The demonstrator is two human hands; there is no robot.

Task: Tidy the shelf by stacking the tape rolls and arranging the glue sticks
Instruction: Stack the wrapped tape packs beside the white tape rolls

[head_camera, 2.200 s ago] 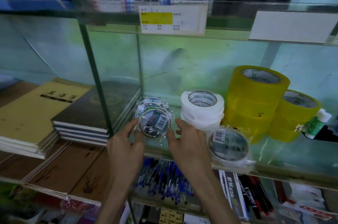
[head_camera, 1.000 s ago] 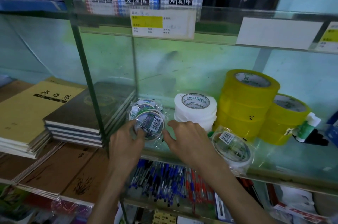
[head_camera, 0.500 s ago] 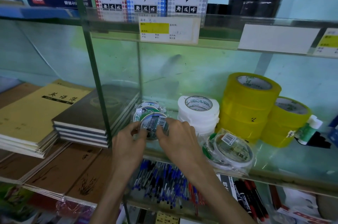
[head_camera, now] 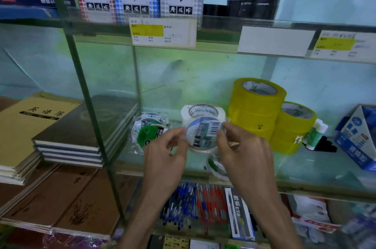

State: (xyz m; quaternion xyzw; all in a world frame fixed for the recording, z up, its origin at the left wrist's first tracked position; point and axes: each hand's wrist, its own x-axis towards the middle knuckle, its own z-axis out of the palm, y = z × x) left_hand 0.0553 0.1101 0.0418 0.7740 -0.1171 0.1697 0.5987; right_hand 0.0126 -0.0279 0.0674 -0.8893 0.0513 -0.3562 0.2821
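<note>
The left hand (head_camera: 162, 159) and right hand (head_camera: 244, 153) pinch one wrapped roll (head_camera: 204, 133) above the shelf (head_camera: 305, 185), before the white stack (head_camera: 203, 110). Three small rolls (head_camera: 149, 130) lean at left; a further roll (head_camera: 215, 165) lies near the front edge. Two yellow stacks (head_camera: 256, 110) and one glue stick (head_camera: 315, 132) stand right, bare glass before them

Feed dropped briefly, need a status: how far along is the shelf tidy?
Done: small wrapped rolls are piled at left; white rolls and yellow rolls stand stacked. In hand: left hand and right hand pinch a barcoded roll. Left: a loose wrapped roll lies under the right hand; the glue stick leans beside the yellow rolls.
</note>
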